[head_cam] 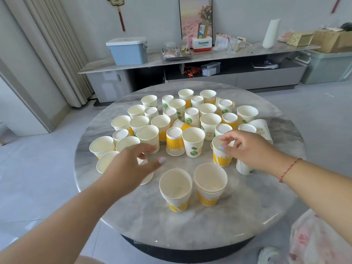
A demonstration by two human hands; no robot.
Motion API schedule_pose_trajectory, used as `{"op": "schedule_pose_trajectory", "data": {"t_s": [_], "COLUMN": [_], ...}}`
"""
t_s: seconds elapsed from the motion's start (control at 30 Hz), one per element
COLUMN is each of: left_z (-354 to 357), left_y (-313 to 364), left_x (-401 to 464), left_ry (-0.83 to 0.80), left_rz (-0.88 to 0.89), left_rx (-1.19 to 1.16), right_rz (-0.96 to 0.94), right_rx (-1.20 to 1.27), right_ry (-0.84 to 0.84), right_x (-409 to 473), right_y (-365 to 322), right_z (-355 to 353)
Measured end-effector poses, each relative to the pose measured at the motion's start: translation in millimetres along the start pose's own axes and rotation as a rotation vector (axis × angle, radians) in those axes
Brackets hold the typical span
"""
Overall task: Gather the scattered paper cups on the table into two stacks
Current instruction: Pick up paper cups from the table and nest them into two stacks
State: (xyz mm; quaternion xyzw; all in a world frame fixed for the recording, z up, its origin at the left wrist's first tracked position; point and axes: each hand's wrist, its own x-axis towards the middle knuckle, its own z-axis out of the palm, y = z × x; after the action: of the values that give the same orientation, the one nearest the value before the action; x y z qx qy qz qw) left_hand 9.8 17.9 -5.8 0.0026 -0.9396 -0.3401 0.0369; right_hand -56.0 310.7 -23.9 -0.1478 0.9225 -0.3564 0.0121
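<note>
Several white paper cups with yellow bands or green leaf prints (193, 142) stand scattered over the round marble table (190, 225), some upright, some upside down. Two short stacks stand near the front: a left stack (176, 189) and a right stack (210, 184). My right hand (245, 149) grips an upside-down yellow-banded cup (221, 155) by its upper part with thumb and fingers. My left hand (131, 164) hovers with spread fingers over a cup (146, 178) at the left, which it mostly hides; no grip shows.
A low marble-topped cabinet (190, 56) along the wall carries a blue box (127, 51), a tray and cartons. A plastic bag (320, 241) lies at the lower right beside the table. Grey tiled floor surrounds the table.
</note>
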Motion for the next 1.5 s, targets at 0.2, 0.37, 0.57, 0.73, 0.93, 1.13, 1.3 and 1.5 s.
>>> {"op": "schedule_pose_trajectory", "data": {"t_s": [0.2, 0.37, 0.57, 0.73, 0.93, 1.13, 1.3, 1.5], "left_z": [-10, 5, 1, 2, -9, -53, -27, 3], "left_y": [-36, -44, -46, -54, -55, -30, -12, 8], "left_x": [17, 21, 36, 43, 41, 21, 9, -5], "left_ry": [0.127, 0.132, -0.009, -0.078, 0.041, 0.149, -0.127, -0.242], "left_rz": [-0.146, 0.015, 0.169, 0.272, 0.413, -0.061, -0.032, 0.076], "left_rx": [0.348, 0.523, 0.781, 0.969, 0.831, -0.395, -0.773, -0.547], "right_rz": [-0.067, -0.105, -0.114, -0.159, -0.282, -0.423, -0.575, -0.695], "right_rx": [-0.653, -0.782, -0.796, -0.722, -0.616, -0.432, -0.245, -0.198], "right_ry": [0.058, -0.024, -0.05, -0.047, 0.064, 0.323, 0.417, 0.352], "right_x": [18, 22, 26, 20, 10, -5, -21, -31], "right_y": [10, 14, 18, 5, -2, -24, -60, -73], "right_z": [10, 19, 25, 20, 7, -17, -24, -22]}}
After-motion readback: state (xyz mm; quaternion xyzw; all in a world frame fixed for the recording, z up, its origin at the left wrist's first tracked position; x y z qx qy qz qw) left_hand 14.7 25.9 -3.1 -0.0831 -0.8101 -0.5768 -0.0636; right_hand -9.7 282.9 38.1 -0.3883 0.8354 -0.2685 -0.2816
